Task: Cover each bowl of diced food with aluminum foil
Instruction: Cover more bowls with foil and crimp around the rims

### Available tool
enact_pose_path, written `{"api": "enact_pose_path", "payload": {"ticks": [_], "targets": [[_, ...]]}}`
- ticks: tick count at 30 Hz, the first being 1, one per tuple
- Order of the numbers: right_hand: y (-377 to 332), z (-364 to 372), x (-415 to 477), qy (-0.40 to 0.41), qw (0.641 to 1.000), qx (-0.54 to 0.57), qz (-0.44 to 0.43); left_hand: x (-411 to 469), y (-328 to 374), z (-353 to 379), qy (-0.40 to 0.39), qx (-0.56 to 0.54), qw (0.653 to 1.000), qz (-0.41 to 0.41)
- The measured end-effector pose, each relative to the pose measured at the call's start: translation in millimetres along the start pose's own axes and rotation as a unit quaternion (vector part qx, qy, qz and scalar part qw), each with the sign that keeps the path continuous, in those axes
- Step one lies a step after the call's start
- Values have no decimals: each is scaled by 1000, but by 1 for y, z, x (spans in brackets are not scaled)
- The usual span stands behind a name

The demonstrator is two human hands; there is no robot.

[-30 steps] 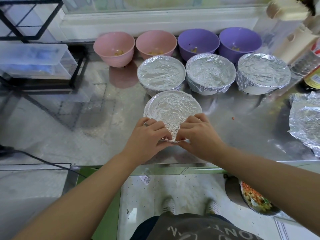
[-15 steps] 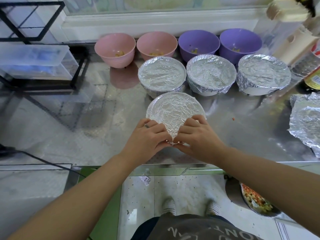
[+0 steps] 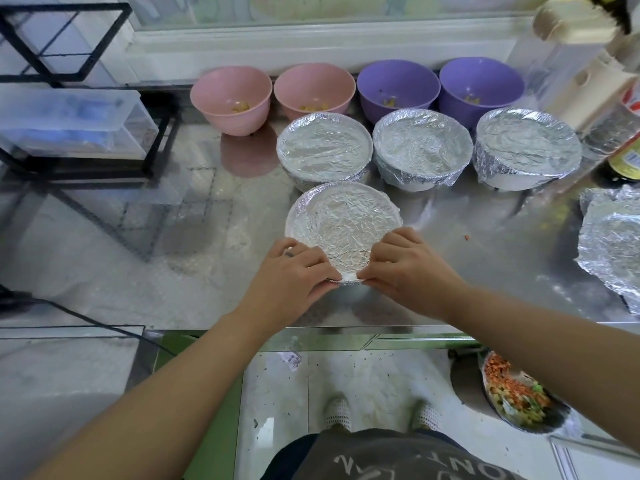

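The left hand (image 3: 291,271) and right hand (image 3: 408,268) each curl their fingers and pinch the foil (image 3: 343,220) at the near rim of the front bowl (image 3: 290,226), thumbs almost meeting at the edge closest to the person. This bowl sits on the steel counter (image 3: 104,254) near its front edge, its top fully wrapped in crinkled foil. Just behind it stand three covered bowls (image 3: 323,147) (image 3: 420,143) (image 3: 526,143) in a row. Behind those, against the wall, are four open bowls: two pink bowls (image 3: 231,97) (image 3: 313,90) on the left and two purple bowls (image 3: 398,83) (image 3: 481,83) on the right, each with a few yellowish bits inside. One loose sheet (image 3: 613,244) lies at the counter's right edge. Below the counter on the right, one pan (image 3: 512,400) holds diced food.
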State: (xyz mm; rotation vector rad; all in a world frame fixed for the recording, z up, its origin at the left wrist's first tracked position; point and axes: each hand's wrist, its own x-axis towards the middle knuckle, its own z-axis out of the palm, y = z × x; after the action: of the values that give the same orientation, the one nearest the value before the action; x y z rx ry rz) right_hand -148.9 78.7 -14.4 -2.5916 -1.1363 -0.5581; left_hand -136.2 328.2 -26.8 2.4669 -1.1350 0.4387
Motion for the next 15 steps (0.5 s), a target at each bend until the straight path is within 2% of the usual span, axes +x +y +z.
{"api": "enact_pose_path", "payload": {"ticks": [7,15], "targets": [[-3,7,-1,17,1000,-4,-13,-1,-1,1,-9,-4,1000,4],[-2,6,6,7,1000,-14,-21,0,-1,0,-15,-39,999,-29]]}}
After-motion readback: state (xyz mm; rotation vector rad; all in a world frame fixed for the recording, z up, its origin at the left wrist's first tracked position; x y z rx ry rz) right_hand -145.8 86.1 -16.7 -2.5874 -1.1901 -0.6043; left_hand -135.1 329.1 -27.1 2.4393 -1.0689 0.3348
